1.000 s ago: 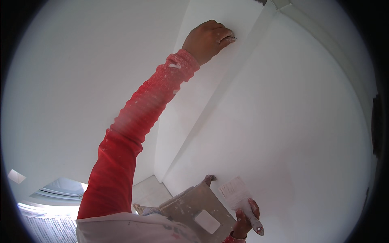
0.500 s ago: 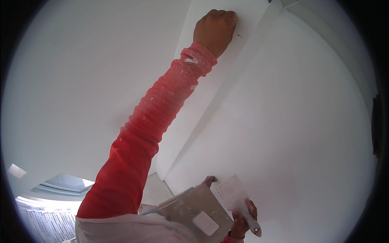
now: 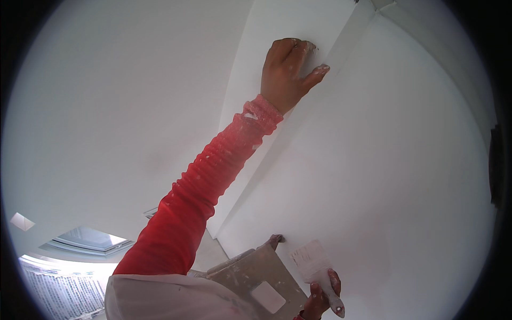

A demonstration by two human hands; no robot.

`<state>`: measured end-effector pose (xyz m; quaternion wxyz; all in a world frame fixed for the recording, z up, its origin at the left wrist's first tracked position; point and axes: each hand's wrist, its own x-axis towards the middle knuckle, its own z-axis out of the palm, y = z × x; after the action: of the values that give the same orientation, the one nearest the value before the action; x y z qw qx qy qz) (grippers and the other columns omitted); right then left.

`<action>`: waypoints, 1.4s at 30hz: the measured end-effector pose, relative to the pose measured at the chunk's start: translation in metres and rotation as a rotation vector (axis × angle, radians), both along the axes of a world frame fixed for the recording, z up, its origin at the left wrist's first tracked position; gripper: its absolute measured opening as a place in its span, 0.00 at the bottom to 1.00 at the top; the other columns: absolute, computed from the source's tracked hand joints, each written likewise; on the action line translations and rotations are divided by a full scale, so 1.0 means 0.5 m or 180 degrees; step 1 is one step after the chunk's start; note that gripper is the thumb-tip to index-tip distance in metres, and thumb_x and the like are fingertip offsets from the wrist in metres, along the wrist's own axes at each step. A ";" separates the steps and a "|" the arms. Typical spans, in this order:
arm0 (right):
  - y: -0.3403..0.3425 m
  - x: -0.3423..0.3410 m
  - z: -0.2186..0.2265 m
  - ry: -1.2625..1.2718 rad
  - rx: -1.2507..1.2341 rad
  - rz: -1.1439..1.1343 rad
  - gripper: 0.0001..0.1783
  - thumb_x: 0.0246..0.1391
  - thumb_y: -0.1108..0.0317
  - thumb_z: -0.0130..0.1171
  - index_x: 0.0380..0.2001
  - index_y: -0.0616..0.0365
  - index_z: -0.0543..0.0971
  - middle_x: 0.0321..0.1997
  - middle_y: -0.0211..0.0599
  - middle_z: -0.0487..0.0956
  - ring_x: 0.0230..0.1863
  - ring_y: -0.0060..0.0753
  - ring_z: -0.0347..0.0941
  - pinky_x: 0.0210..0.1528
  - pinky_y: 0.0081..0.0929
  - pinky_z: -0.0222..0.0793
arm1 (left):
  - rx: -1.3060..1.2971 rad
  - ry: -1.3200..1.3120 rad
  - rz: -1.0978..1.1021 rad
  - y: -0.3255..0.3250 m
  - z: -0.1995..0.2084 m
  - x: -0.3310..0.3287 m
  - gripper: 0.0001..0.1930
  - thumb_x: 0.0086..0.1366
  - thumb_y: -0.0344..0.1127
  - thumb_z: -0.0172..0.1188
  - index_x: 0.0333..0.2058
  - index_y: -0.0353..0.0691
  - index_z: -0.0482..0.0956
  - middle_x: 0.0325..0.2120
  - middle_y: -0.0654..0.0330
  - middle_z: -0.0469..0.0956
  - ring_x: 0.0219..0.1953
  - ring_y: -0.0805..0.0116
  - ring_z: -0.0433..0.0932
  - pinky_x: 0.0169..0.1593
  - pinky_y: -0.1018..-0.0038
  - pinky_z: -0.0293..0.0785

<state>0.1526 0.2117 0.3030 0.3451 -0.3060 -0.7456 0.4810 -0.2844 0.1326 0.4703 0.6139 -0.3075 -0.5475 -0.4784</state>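
Observation:
My left arm in a red, paint-speckled sleeve reaches up to a white ledge point(image 3: 240, 85). My left hand point(image 3: 288, 72) rests at its surface, fingers bent and thumb spread away, with paint on the fingertips. Nothing shows between thumb and fingers; a small dark mark point(image 3: 318, 49) lies right by the forefinger. Low on the right, my right hand point(image 3: 316, 304) grips a wide flat paintbrush point(image 3: 311, 261), its bristles pointing up and coated pale. Part of that hand is hidden behind the handle.
Below me is a paint-spotted brown board point(image 3: 240, 280) with a white rectangular opening, a dark knob-like end point(image 3: 276, 239) beside it. A large white wall point(image 3: 373, 160) fills the right. At lower left are a recessed window point(image 3: 88, 240) and a bright patterned curtain-like sheet point(image 3: 61, 288).
My left hand has come down along the ledge, and its closed fingers have loosened, the thumb spreading out. The right hand and paintbrush have barely shifted.

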 end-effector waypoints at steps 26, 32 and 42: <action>0.027 0.044 -0.047 -0.0119 0.0933 0.0079 0.24 0.57 0.68 0.66 0.55 0.66 0.75 0.55 0.46 0.78 0.56 0.45 0.72 0.59 0.38 0.70 | 0.0258 -0.0707 -0.0514 0.023 -0.010 0.031 0.19 0.58 0.41 0.72 0.42 0.35 0.80 0.35 0.57 0.77 0.35 0.63 0.78 0.40 0.69 0.77; 0.030 0.047 -0.050 -0.0172 0.1192 0.0218 0.24 0.56 0.68 0.66 0.54 0.66 0.75 0.55 0.46 0.78 0.56 0.46 0.73 0.59 0.38 0.70 | 0.0058 -0.1029 -0.0949 -0.002 0.006 0.034 0.19 0.57 0.38 0.73 0.40 0.32 0.79 0.33 0.57 0.77 0.34 0.65 0.77 0.39 0.69 0.76; 0.047 0.054 -0.064 -0.0194 0.1725 0.0269 0.24 0.55 0.70 0.68 0.54 0.67 0.76 0.55 0.46 0.79 0.56 0.47 0.73 0.59 0.39 0.69 | 0.0607 -0.0749 -0.0558 0.041 -0.019 0.047 0.16 0.57 0.38 0.72 0.41 0.35 0.81 0.36 0.58 0.76 0.33 0.64 0.76 0.39 0.69 0.76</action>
<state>0.1795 0.2352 0.2709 0.3714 -0.1855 -0.8692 0.2685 -0.2610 0.1533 0.4609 0.5278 -0.2363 -0.5388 -0.6126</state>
